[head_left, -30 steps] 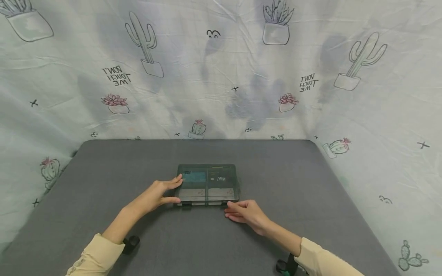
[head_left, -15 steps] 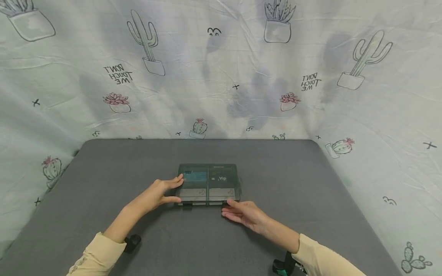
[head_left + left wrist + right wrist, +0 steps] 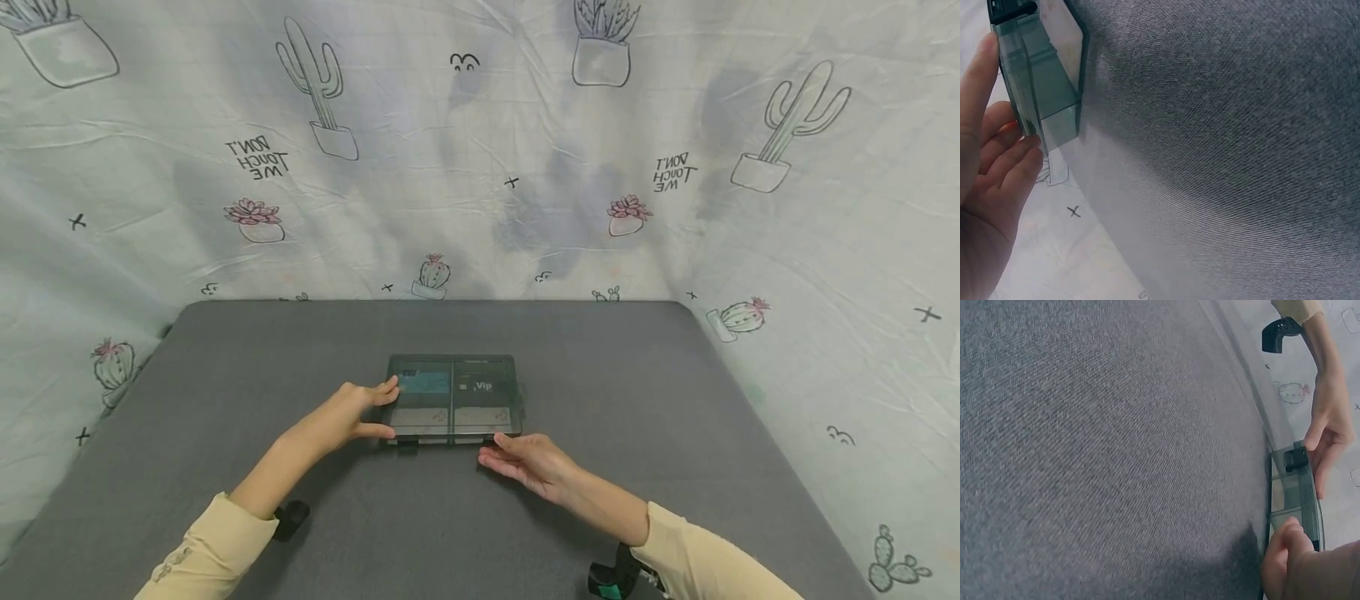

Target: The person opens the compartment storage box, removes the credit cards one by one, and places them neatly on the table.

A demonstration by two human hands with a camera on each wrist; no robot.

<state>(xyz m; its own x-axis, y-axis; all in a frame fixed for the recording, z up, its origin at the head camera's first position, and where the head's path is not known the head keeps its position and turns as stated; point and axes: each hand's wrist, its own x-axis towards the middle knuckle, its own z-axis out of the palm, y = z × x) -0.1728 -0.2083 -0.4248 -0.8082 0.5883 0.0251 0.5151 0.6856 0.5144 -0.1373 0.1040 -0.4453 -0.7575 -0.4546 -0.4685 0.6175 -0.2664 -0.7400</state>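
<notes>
A flat, see-through green plastic storage case [image 3: 486,402] lies on the grey table, lid down, long side facing me. Through the lid show a blue card [image 3: 424,382], a dark card marked "Vip" [image 3: 484,386] and pale pieces below them. My left hand [image 3: 347,414] holds the case's left end, thumb at the front corner and fingers on the lid. At the front right corner, my right hand [image 3: 538,468] pinches the edge by the latch, thumb above and fingers below. The black left latch [image 3: 1296,459] shows uncovered in the right wrist view; the right one is mostly hidden.
The grey table [image 3: 600,358] stretches around the case. Behind and beside it hangs a white cloth [image 3: 480,150] printed with cacti. Black wrist camera mounts [image 3: 291,520] sit below both cream sleeves [image 3: 213,546].
The right hand has shifted slightly left, its fingers reaching further along beneath the front right edge. The left hand keeps its hold, and the case stays in place with its lid down.
</notes>
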